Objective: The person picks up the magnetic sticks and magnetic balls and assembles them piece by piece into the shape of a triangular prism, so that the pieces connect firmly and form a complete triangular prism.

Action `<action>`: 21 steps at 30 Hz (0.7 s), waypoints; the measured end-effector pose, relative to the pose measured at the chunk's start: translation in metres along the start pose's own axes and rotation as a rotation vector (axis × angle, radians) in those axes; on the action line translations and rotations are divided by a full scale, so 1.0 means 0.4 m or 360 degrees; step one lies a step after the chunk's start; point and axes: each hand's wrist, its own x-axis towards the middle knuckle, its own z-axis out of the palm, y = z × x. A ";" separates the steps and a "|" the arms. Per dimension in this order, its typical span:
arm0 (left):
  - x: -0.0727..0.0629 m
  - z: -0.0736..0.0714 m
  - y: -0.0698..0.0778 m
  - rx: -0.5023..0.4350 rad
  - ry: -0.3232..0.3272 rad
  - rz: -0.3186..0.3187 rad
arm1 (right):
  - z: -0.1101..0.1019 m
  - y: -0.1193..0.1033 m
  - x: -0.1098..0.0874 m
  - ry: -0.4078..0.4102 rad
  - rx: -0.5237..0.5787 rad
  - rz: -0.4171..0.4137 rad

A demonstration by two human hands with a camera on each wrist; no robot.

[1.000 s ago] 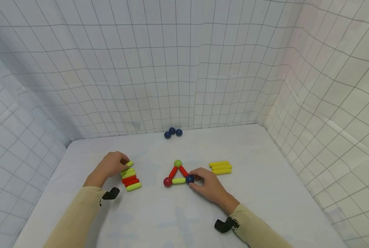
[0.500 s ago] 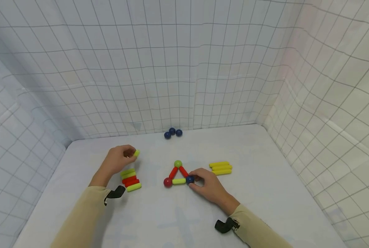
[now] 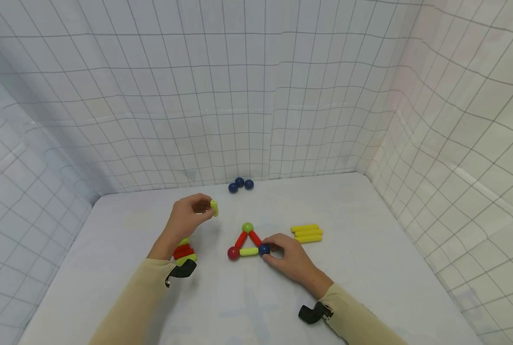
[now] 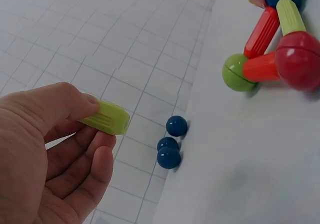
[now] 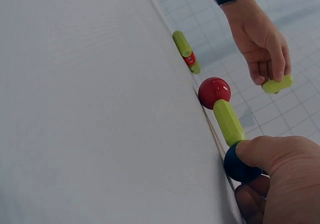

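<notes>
My left hand (image 3: 187, 216) pinches a yellow-green rod (image 4: 111, 117) between thumb and fingers, held up off the table, left of a triangle of rods and balls. That triangle has a green ball (image 3: 247, 227) at its far corner, a dark red ball (image 3: 233, 253) at the near left and a dark blue ball (image 3: 263, 249) at the near right. Two red rods (image 3: 255, 238) form its slanted sides, and a yellow-green rod (image 3: 249, 251) its near side. With thumb and fingers, my right hand (image 3: 291, 258) grips the blue ball, as the right wrist view also shows.
Three dark blue balls (image 3: 239, 182) lie together near the table's back edge. Several yellow rods (image 3: 307, 233) lie side by side to the right. A row of red and yellow-green rods (image 3: 184, 251) is partly hidden behind my left wrist. Gridded cloth walls (image 3: 239, 96) surround the table (image 3: 347, 211).
My left hand has lifted a yellow-green rod from the row at the left and carried it right, toward the triangle, turning it more upright. The right hand stays on the blue ball.
</notes>
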 end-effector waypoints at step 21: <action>0.037 0.151 0.041 -0.0125 -0.0209 -0.0023 | -0.005 -0.006 0.000 -0.0008 -0.0029 0.0015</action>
